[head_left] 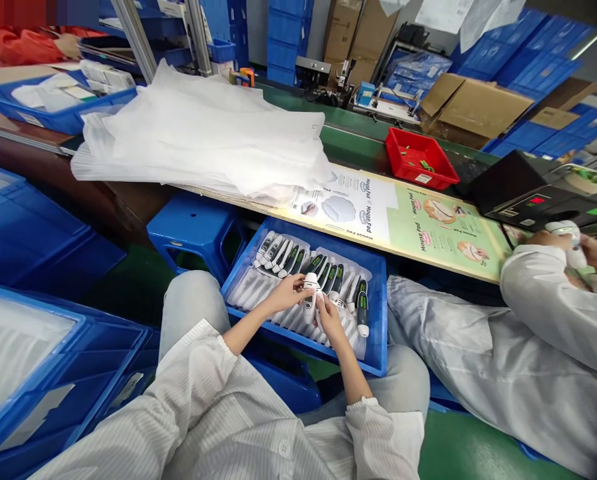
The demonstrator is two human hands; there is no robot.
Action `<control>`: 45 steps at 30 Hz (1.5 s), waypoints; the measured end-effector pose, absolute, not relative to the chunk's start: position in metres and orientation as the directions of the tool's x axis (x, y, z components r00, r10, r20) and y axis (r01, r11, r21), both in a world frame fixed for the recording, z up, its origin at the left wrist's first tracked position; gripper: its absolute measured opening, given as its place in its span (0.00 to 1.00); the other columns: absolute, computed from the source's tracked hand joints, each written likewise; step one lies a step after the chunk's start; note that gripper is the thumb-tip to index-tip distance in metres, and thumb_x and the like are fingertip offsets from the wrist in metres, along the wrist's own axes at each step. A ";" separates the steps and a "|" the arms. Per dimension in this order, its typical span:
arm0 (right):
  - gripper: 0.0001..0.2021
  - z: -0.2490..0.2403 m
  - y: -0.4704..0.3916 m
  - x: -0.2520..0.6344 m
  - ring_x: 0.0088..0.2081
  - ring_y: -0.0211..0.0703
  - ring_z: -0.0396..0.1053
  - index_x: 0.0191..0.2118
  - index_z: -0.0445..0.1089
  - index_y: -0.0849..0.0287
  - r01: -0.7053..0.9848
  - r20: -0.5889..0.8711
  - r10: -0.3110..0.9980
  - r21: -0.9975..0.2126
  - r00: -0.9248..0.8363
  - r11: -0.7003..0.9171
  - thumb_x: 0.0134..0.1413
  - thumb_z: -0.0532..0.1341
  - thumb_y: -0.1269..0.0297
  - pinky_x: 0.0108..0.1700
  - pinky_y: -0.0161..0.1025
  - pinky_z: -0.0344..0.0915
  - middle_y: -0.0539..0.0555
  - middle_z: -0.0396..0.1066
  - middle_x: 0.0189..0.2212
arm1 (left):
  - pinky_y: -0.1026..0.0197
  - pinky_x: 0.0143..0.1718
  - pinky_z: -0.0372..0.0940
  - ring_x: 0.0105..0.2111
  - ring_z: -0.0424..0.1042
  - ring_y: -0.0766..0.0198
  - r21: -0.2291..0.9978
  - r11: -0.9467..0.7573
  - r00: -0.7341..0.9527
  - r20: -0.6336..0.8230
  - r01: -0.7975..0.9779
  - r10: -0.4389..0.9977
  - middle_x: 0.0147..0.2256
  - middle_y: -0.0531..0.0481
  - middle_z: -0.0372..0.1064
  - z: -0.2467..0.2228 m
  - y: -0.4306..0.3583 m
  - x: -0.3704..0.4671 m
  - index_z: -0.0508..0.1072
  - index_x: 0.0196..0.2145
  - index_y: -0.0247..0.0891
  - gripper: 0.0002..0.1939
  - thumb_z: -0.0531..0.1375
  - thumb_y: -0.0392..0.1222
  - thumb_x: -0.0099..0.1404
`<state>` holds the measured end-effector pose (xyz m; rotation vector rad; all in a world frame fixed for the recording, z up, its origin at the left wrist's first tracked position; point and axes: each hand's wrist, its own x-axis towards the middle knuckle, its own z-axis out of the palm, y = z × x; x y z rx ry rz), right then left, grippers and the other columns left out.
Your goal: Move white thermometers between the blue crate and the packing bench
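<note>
Over a blue crate (pixel 379 300), I hold a white handheld device (pixel 310 308) upright. It has a rounded white cap and a small dark spot on its front. The fingers of my left hand (pixel 289 294) pinch it near the top. Lower down on its other side, my right hand (pixel 330 319) grips it, partly hiding the body. Several similar devices (pixel 362 303), white with dark, green-marked faces, lie in rows in the crate's white slotted tray (pixel 251 287). The tray's front slots show only white dividers.
White foam sheets (pixel 203 133) are stacked on the bench above a blue stool (pixel 191 223). A red bin (pixel 421 160) with small green pieces stands beside a black box (pixel 538 193). At right, a co-worker's hands hold another white device (pixel 568 237). Blue crates (pixel 28 220) stand left.
</note>
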<state>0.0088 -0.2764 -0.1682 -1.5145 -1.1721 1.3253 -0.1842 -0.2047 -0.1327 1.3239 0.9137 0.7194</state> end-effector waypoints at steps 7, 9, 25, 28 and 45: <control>0.27 -0.165 -0.275 0.013 0.28 0.49 0.72 0.40 0.76 0.53 0.225 -0.167 0.961 -0.950 0.219 -0.216 0.62 0.61 0.31 0.33 0.44 0.70 0.50 0.75 0.26 | 0.60 0.29 0.74 0.31 0.75 0.63 0.937 0.299 0.317 -0.232 -0.183 0.920 0.44 0.44 0.77 -0.152 -0.222 -0.157 0.75 0.51 0.35 0.32 0.76 0.61 0.62; 0.26 -0.160 -0.280 0.009 0.35 0.52 0.77 0.44 0.78 0.54 0.293 -0.115 0.970 -0.940 0.214 -0.176 0.55 0.69 0.35 0.39 0.45 0.73 0.53 0.81 0.34 | 0.60 0.28 0.73 0.27 0.72 0.67 0.913 0.336 0.306 -0.259 -0.232 0.916 0.43 0.46 0.76 -0.152 -0.228 -0.152 0.75 0.48 0.35 0.33 0.77 0.64 0.61; 0.35 0.035 -0.044 0.097 0.45 0.62 0.81 0.51 0.78 0.62 0.684 0.147 0.927 -0.716 0.344 -0.141 0.47 0.74 0.38 0.46 0.48 0.75 0.66 0.84 0.44 | 0.48 0.54 0.73 0.51 0.81 0.44 0.707 -0.426 0.694 -0.128 0.565 0.708 0.49 0.41 0.82 -0.144 -0.234 -0.172 0.81 0.47 0.44 0.10 0.60 0.44 0.74; 0.41 0.033 -0.027 0.103 0.53 0.66 0.80 0.62 0.76 0.66 0.840 0.113 0.949 -0.503 0.295 -0.202 0.53 0.71 0.35 0.54 0.53 0.74 0.71 0.82 0.51 | 0.45 0.53 0.75 0.52 0.81 0.41 0.663 -0.444 0.721 -0.214 0.603 0.659 0.46 0.40 0.84 -0.151 -0.234 -0.170 0.82 0.49 0.45 0.13 0.58 0.42 0.74; 0.32 0.014 -0.064 0.159 0.64 0.60 0.71 0.81 0.57 0.44 0.978 0.291 0.937 -0.137 0.192 -0.158 0.76 0.53 0.55 0.63 0.54 0.71 0.56 0.63 0.76 | 0.44 0.50 0.73 0.49 0.83 0.36 0.621 -0.339 0.672 -0.438 0.707 0.597 0.49 0.35 0.83 -0.137 -0.234 -0.183 0.80 0.51 0.40 0.19 0.53 0.49 0.75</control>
